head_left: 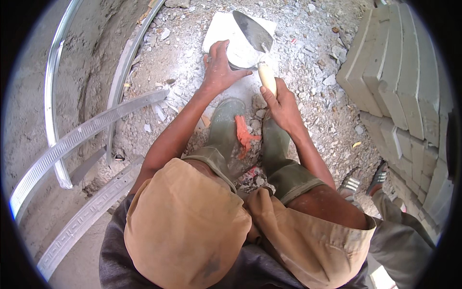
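Observation:
My right hand (281, 103) grips the pale handle (266, 77) of a trowel, whose grey metal blade (251, 30) lies over a white powder-covered container (221, 30) on the ground. My left hand (221, 70) holds that container at its near left edge, fingers curled on it and thumb along the near rim. Below the hands, a torn red-orange scrap (244, 135) lies between my green rubber boots (224, 123).
Rubble (317, 58) covers the ground. Metal channel strips (96, 125) lie along a rough concrete wall (82, 48) at left. Stacked grey blocks (385, 72) stand at right. Another person's sandalled feet (378, 178) and grey trouser legs are at lower right.

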Motion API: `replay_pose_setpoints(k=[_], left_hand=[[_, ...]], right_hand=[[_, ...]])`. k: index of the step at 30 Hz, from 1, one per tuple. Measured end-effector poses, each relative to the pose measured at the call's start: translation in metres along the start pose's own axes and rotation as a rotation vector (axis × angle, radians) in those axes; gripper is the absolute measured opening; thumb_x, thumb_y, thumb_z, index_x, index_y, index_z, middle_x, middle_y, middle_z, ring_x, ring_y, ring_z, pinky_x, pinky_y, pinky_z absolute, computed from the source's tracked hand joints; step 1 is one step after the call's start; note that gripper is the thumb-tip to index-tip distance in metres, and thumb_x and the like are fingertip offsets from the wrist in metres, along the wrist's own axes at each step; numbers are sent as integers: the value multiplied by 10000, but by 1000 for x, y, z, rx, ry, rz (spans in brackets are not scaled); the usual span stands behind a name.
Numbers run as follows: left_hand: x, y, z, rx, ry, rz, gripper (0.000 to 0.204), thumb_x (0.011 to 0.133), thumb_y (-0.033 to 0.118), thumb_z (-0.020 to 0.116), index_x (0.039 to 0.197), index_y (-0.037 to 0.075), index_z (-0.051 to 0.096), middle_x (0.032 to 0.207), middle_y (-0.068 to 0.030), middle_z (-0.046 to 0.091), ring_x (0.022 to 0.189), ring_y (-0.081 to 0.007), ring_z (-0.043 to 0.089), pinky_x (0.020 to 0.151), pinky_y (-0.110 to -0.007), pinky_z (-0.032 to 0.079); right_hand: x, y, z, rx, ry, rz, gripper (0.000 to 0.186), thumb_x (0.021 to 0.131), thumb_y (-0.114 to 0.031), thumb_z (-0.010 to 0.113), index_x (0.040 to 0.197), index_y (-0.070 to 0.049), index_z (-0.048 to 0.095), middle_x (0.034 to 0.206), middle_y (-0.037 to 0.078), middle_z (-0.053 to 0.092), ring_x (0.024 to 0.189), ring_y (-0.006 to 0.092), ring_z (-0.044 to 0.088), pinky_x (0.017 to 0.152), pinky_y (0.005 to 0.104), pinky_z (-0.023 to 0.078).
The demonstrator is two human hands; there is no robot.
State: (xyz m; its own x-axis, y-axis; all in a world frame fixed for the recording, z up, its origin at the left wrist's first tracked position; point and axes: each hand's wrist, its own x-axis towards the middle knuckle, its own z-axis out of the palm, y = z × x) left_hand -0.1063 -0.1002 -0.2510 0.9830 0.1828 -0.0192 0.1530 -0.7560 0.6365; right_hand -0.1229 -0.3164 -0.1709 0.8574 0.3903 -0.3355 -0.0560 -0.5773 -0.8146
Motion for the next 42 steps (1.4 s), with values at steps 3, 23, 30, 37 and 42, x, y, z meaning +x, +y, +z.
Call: replay_pose_setpoints(k=[3, 23, 30, 37, 42], left_hand=[[1, -7, -3, -13, 12, 64, 1110, 645, 481, 897, 1477, 10, 333, 1494, -206, 376, 1416, -354, 346, 1176, -548, 225], [21, -23, -21, -124, -179, 162, 1280, 652, 454, 897, 1572, 38, 109, 1554, -160, 369, 1462, -327, 330, 1218, -565, 135], [14, -14, -12, -149, -115, 116, 1272, 636, 409, 925, 1564, 33, 141, 1489, -170, 451, 1403, -386, 381, 1174, -496, 256], [2, -3, 19, -168, 121, 43, 1363, 616, 498, 924, 1555, 7, 68, 1470, -204, 411, 1417, -345, 371, 1177, -606, 141], [-3, 0, 9, -166, 51, 43, 1279, 644, 365, 930, 1546, -16, 107, 1528, -197, 361, 1380, -413, 349, 1169, -515, 261]], right_hand=[[-7, -5, 1, 53, 42, -76, 507, 1013, -390, 542, 1295, 29, 494, 861, 244, 688, 801, 381, 702, 727, 448, 519], [0, 8, -14, 275, 85, 1, 454, 1000, -367, 605, 1259, 5, 582, 861, 109, 684, 706, 165, 619, 657, 330, 497], [2, 21, -3, 134, 67, 13, 463, 1016, -399, 562, 1229, 13, 570, 797, 148, 650, 742, 214, 622, 703, 366, 496], [-3, 4, 3, -91, 98, 34, 468, 1026, -380, 542, 1262, 23, 530, 805, 198, 688, 761, 284, 698, 697, 423, 522], [-9, 3, 4, 167, 155, -9, 482, 1021, -385, 550, 1264, 31, 526, 795, 196, 678, 736, 280, 690, 687, 415, 519]])
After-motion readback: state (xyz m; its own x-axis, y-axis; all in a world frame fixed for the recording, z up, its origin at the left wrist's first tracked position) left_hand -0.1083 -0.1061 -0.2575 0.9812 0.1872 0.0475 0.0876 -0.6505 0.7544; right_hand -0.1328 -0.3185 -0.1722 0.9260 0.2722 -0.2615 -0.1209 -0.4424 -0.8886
